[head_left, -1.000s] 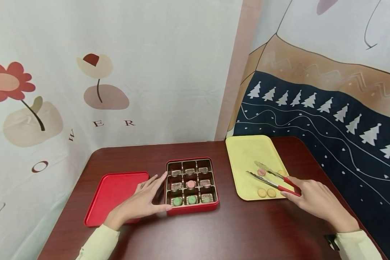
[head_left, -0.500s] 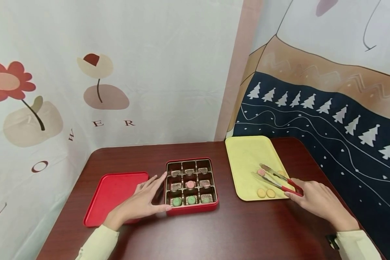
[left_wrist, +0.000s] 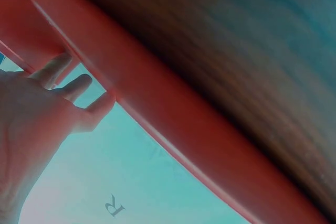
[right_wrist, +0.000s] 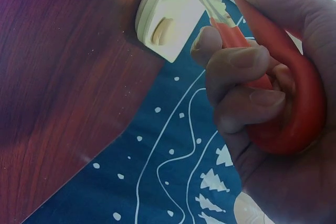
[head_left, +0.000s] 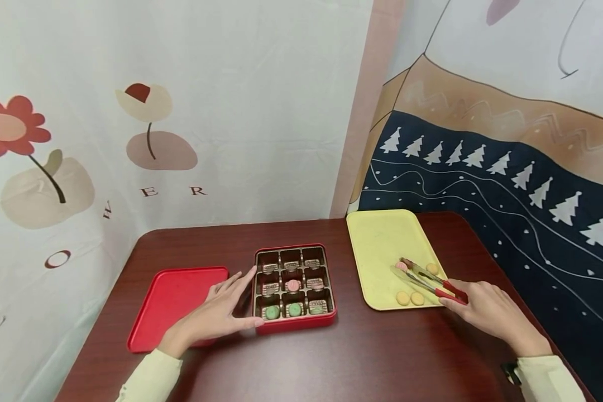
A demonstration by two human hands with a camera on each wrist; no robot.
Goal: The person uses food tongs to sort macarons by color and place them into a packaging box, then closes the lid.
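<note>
My left hand (head_left: 213,312) rests spread at the left side of a red box (head_left: 297,323), its thumb at the near corner and fingertips along the rim. The box has a divided dark insert; a pink macaron-like sweet (head_left: 293,285) sits in the middle compartment, with green ones (head_left: 272,312) in the front-left and front-middle compartments. My right hand (head_left: 489,312) grips red-handled tongs (right_wrist: 310,103). Their metal tips lie on either side of another pink sweet (head_left: 401,266) on the yellow tray (head_left: 382,234).
Three yellow round sweets lie on the tray: two near its front edge (head_left: 402,298) and one (head_left: 432,268) by its right side, beyond the tongs. A red lid (head_left: 176,296) lies on the dark wooden table (head_left: 382,357), left of the box and partly under my left forearm.
The tongs' tips have drawn closer together around the pink sweet on the tray, and my right hand has shifted slightly. My left hand has stayed at the box.
</note>
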